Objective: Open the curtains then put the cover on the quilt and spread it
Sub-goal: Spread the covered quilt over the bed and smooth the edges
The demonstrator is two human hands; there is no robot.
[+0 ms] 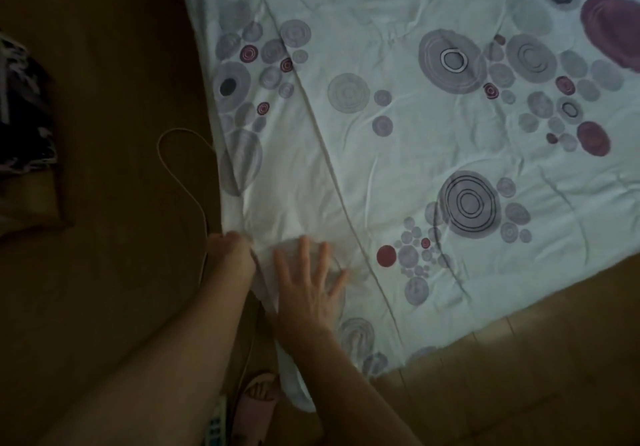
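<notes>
A white quilt cover (398, 140) printed with grey and purple circles lies spread across the middle and right of the head view. A seam runs diagonally down it. My right hand (308, 289) presses flat on its near left corner with fingers spread. My left hand (230, 255) is at the cover's left edge, fingers curled into the fabric there; the fingertips are hidden by the cloth. The room is dim.
A brown surface (104, 133) lies left of the cover, with a thin looped cord (173, 165) on it. A dark patterned cloth (24, 109) sits at the far left. Wooden floor (519, 376) shows bottom right. A foot in a pink slipper (256, 400) is below my arms.
</notes>
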